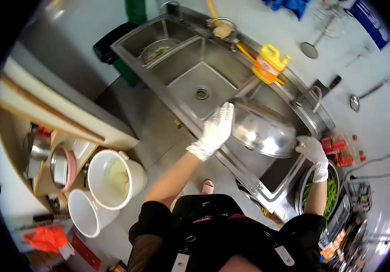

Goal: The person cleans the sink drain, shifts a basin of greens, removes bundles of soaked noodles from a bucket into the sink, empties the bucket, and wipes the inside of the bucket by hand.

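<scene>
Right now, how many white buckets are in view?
2: the upper bucket and, below and left of it, the lower bucket, both at the picture's lower left. Others may be hidden.

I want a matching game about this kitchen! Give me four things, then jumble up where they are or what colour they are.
Things
1. Shiny bowl
2. Jug
3. Two buckets
4. Green stalks

Places and colours
A. White
B. In a round pot at the sink's end
C. Yellow, with an orange label
D. Between the left hand and the right hand

Right pairs: 1-D, 2-C, 3-A, 4-B
</scene>
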Available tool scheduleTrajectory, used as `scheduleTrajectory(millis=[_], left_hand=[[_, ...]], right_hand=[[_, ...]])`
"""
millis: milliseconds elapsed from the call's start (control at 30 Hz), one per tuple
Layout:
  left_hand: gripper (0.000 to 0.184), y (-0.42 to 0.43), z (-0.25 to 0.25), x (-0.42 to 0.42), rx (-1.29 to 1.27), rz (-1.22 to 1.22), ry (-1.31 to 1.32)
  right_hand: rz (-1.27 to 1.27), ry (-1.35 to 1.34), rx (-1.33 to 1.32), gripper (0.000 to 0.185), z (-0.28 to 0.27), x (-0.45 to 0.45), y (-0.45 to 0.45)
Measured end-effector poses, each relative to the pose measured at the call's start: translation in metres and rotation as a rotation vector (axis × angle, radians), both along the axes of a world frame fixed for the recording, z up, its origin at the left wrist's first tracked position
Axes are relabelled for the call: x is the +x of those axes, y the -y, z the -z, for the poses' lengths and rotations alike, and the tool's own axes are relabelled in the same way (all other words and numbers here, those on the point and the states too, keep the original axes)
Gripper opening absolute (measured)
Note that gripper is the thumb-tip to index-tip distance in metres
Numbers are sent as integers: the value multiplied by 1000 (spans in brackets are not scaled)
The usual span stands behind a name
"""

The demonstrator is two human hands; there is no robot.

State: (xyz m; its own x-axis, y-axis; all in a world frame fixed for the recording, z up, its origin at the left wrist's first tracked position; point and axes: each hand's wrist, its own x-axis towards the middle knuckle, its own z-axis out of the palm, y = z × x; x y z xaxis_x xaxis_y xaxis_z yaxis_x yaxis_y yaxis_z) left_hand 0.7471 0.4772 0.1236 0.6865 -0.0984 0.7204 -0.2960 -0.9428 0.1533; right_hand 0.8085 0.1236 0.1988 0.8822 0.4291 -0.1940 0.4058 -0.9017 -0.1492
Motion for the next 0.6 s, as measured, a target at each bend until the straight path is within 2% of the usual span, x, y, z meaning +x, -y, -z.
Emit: scheduleTrajectory(millis=[33, 67, 100, 167, 200, 267, 467, 600], left_hand=[[43, -5, -6, 2, 68, 37, 24], [44, -8, -13, 4, 80, 69, 7], [44, -9, -16, 6, 94, 96, -12], [45, -11, -15, 10, 117, 139, -47], [47, -11, -16, 11, 159, 163, -78], [47, -6, -21, 11, 184, 190, -73], [47, 6, -27, 15, 279, 221, -57], [45, 9, -28, 24, 367, 235, -17]], right_hand=[[-9, 185, 0, 26, -3, 0, -9], [63, 316, 308, 21, -26, -10, -39], [42, 399, 496, 17, -43, -20, -66], [-141, 405, 747, 15, -44, -28, -99], [-222, 358, 775, 15, -46, -34, -116], [-368, 407, 700, 17, -40, -34, -135], [-415, 350, 659, 17, -38, -30, -135], [-481, 417, 478, 11, -44, -30, -131]])
